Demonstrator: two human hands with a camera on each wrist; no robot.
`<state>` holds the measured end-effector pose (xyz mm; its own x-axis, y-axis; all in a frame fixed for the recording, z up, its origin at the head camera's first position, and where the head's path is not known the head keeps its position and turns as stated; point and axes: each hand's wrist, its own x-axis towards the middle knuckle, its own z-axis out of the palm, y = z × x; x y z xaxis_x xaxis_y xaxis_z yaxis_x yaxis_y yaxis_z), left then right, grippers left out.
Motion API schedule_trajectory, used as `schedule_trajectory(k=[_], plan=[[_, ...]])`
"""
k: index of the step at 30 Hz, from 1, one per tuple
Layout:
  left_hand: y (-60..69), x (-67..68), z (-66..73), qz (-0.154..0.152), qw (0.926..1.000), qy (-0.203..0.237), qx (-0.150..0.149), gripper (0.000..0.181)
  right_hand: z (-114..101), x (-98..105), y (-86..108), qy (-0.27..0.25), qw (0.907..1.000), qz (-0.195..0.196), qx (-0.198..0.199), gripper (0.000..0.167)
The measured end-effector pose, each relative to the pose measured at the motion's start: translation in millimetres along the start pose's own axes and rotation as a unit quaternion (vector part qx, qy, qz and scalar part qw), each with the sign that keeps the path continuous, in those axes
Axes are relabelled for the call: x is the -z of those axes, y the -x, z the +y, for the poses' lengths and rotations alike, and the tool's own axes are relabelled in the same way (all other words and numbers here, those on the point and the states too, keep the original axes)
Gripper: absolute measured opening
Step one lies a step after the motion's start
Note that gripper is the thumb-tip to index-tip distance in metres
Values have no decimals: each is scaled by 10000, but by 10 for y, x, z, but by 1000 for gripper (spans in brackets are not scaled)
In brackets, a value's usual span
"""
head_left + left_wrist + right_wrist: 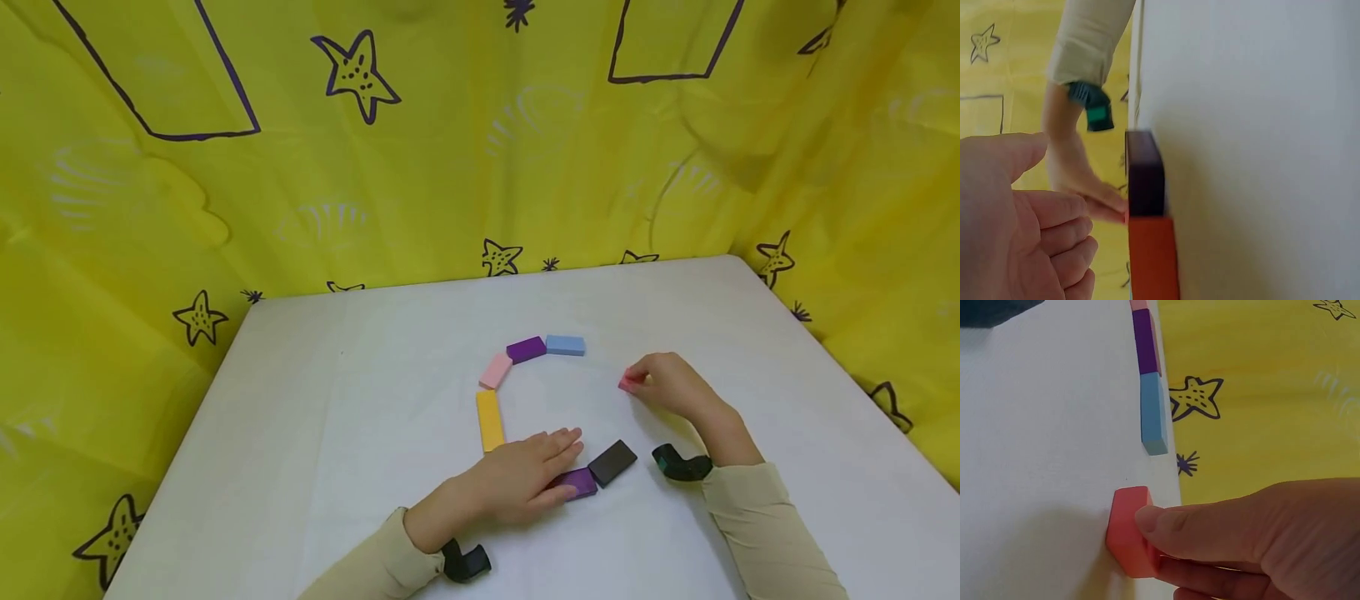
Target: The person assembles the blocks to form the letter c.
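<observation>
In the head view several flat blocks lie in a curved row on the white table. A light blue block (566, 346), a purple block (527, 349), a light pink block (496, 371) and a yellow block (490, 421) form its far and left part. Near the front are a second purple block (579, 482) and a black block (612, 462). My left hand (517, 475), fingers extended, hovers over or rests on the front of the row; which, I cannot tell. It hides an orange-red block (1154, 259). With thumb and fingers my right hand (667, 385) pinches a coral-pink block (1130, 531).
Yellow curtains (420, 183) with drawn stars hang behind and beside the table (375, 350). Black wrist cameras are strapped on both arms, the right one (681, 463) just above the tabletop. The light blue block's right end faces a gap before the coral-pink block.
</observation>
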<state>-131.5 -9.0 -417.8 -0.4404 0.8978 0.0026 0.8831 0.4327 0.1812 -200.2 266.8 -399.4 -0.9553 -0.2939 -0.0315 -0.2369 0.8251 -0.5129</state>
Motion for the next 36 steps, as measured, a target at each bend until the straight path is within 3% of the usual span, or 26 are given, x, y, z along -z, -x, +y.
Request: schedule_trajectory(k=[10,19,36], plan=[[-40,-56,158,-187,9978,-510,-374,56,-87,38,32,145,9998,-125,-48,7],[-82,-44,196,-503,9981,20,-359,58,-155,27,76,326,9993,-135,-115,5],[-100,-90,218,-721,9970,-76,-267,60,-283,-4,136,538,9983,-203,8,7]])
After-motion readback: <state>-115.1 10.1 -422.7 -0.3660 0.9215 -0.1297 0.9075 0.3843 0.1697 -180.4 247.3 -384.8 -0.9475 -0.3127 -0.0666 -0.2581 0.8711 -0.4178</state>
